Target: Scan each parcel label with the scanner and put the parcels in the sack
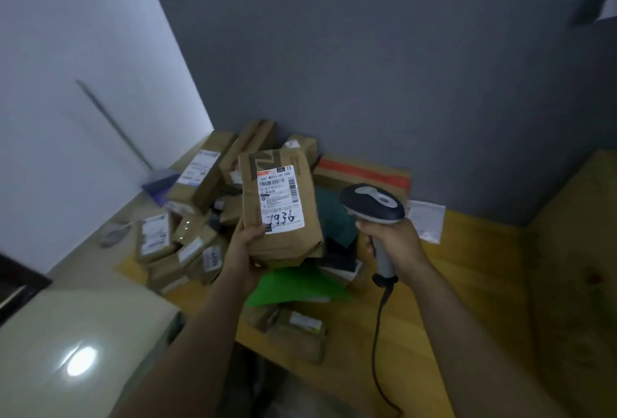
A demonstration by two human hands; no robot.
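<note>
Now the left hand grips a brown parcel by its lower left edge, holding it upright with the label facing the camera. The right hand is closed round the scanner handle, with the scanner's head just beside the parcel's right edge. A cable hangs below. More parcels crowd the table corner behind, and bare tabletop lies to the right.

Left hand gripping brown parcel upright, white label facing camera. Right hand clutching scanner just right of parcel. Parcel heap far left on wooden table.
</note>
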